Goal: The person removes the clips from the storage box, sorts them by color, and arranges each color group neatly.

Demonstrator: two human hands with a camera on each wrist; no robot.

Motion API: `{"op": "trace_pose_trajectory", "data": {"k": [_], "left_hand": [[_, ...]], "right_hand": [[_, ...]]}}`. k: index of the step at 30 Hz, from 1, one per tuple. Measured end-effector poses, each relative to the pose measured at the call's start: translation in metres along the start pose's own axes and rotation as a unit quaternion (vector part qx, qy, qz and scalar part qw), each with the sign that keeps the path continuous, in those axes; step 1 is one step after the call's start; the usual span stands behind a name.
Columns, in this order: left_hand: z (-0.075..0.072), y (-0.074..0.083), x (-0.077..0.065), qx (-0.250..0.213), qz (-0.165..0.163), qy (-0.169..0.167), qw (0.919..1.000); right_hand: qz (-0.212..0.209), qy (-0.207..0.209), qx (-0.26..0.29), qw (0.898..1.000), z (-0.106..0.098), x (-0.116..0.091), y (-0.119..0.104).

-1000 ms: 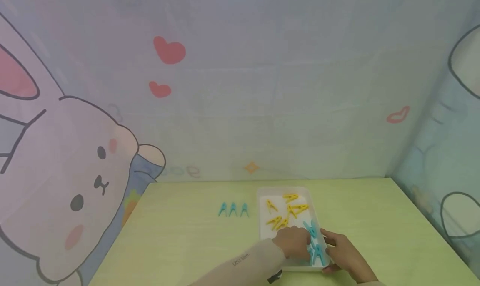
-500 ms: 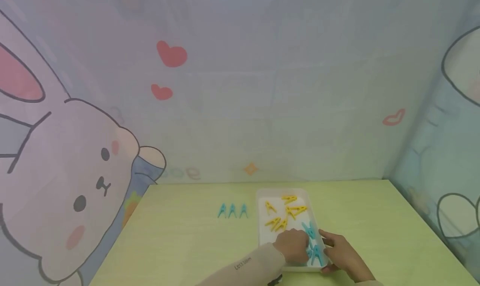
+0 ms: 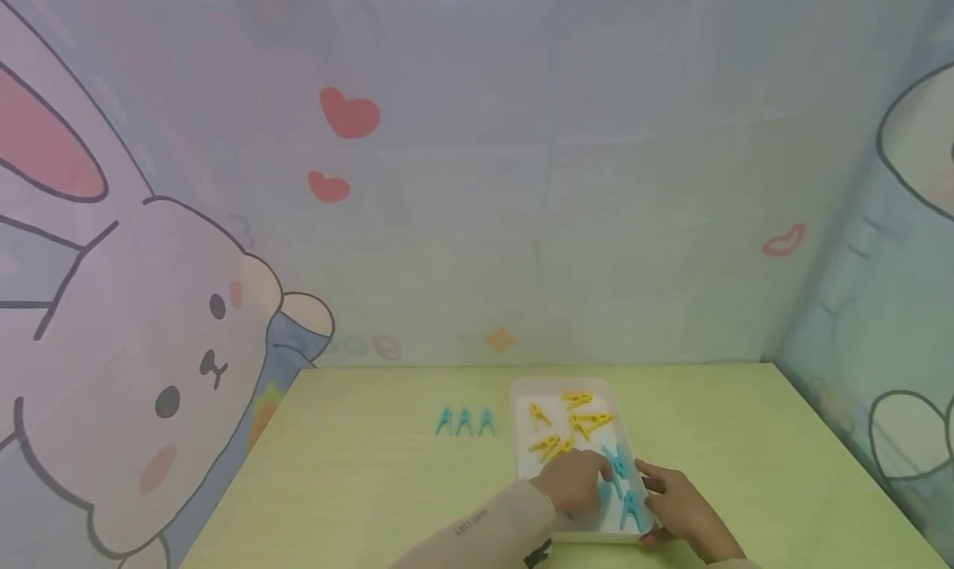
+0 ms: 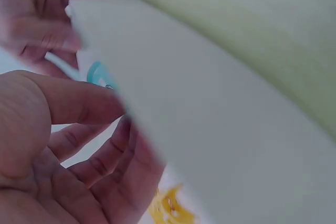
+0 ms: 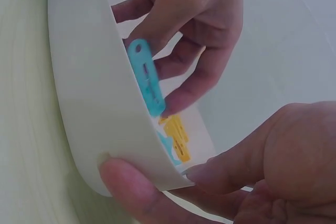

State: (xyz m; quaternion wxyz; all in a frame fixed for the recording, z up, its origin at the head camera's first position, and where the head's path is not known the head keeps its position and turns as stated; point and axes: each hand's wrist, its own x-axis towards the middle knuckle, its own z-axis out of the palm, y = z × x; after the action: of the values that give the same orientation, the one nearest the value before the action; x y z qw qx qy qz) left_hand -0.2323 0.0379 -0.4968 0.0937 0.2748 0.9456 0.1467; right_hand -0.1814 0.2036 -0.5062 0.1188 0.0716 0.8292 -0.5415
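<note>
My left hand [image 3: 572, 484] reaches into the white tray [image 3: 514, 424], pinching a blue clothespin [image 5: 148, 80] between thumb and fingers. In the left wrist view the tray wall [image 4: 173, 87] hides part of the fingertips. My right hand [image 3: 681, 505] grips the tray's right side near the front corner, thumb and fingers on either side of the wall. Two other blue clothespins lie along that side, one [image 3: 631, 511] by the right fingers and one [image 3: 616, 463] farther back. Several yellow clothespins [image 3: 577, 400] lie in the tray's far half.
Three blue clothespins [image 3: 464, 421] stand in a row on the light green table [image 3: 358, 470], left of the tray. Behind the table hangs a printed cloth [image 3: 477, 221] with hearts and a rabbit.
My left hand has shifted slightly left inside the tray, with the blue clothespin coming away from the one at the right side. The right hand keeps its grip on the tray.
</note>
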Motion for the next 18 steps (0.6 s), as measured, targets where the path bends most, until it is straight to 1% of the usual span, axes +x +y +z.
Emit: {"op": "trace_pose_trajectory", "data": {"k": [4, 7, 10, 13, 18], "left_hand": [[-0.009, -0.015, -0.002, -0.029, -0.010, 0.016, 0.9994], [-0.019, -0.023, -0.005, -0.076, -0.029, 0.016, 0.9965], [-0.028, -0.030, -0.007, -0.121, -0.045, 0.019, 0.9914], [-0.036, -0.037, -0.008, -0.151, -0.058, 0.029, 0.9863], [-0.048, -0.054, -0.009, -0.207, -0.066, 0.050, 0.9749]], "right_hand": [[-0.002, -0.003, -0.005, 1.000, 0.002, 0.002, 0.002], [0.003, -0.003, -0.008, 1.000, 0.002, 0.003, 0.002], [0.012, -0.003, -0.016, 1.000, 0.002, 0.003, 0.000], [0.020, -0.004, -0.024, 1.000, 0.001, 0.002, -0.002], [0.027, -0.007, -0.029, 0.999, 0.000, 0.001, -0.003]]}}
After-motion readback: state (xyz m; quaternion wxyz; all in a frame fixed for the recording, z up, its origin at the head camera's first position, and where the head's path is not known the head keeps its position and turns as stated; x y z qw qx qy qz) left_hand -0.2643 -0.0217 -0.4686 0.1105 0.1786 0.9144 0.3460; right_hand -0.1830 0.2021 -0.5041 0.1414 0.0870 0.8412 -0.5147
